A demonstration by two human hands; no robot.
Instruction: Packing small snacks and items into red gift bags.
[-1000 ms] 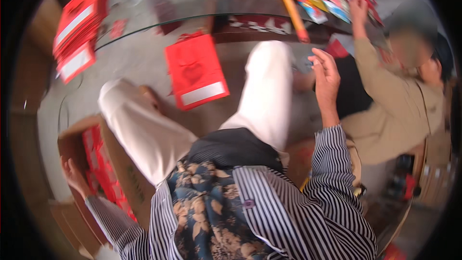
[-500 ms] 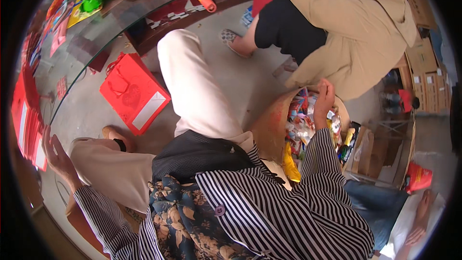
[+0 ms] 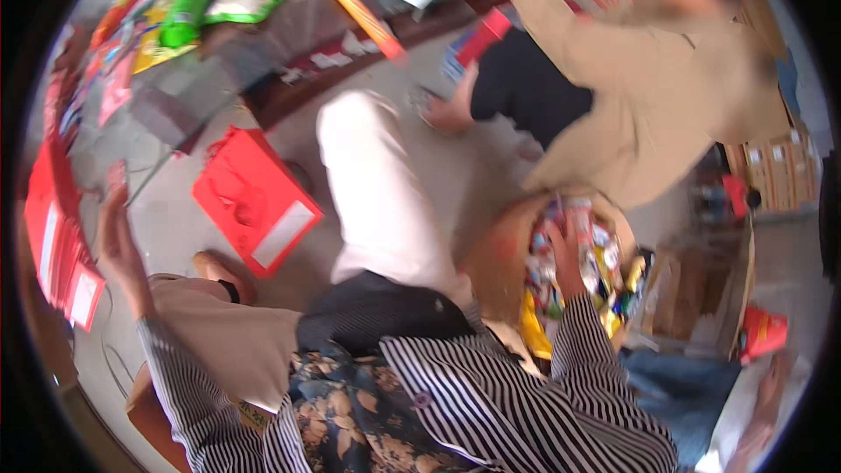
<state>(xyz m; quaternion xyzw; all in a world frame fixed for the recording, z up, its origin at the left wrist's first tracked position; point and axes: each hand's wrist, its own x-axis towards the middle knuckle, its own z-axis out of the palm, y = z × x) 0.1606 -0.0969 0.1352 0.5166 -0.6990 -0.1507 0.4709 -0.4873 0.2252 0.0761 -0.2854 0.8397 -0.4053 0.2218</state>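
My left hand (image 3: pixel 123 232) is raised beside the glass table's edge with its fingers stretched out and nothing in it. Close to it on the left stands a stack of red paper bags (image 3: pixel 63 236). At my right side is an open cardboard box (image 3: pixel 495 241) filled with small wrapped snacks (image 3: pixel 597 245) in many colours. My right hand (image 3: pixel 565 258) is down in the mouth of this box, over the packets. Motion smears its fingers, so I cannot see whether they grip a packet.
A red gift bag (image 3: pixel 250 201) lies on the floor before my knees. Colourful packets, a green one (image 3: pixel 186 13) among them, and a long orange tube (image 3: pixel 350 2) cover the glass table. A person in a tan jacket (image 3: pixel 648 105) sits across. Cardboard boxes (image 3: pixel 775 166) are stacked at right.
My right hand has gone from above the box's far rim down among the snacks. The left hand stays raised. The whole view has shifted slightly, and the co-worker's arm reaches over the table.
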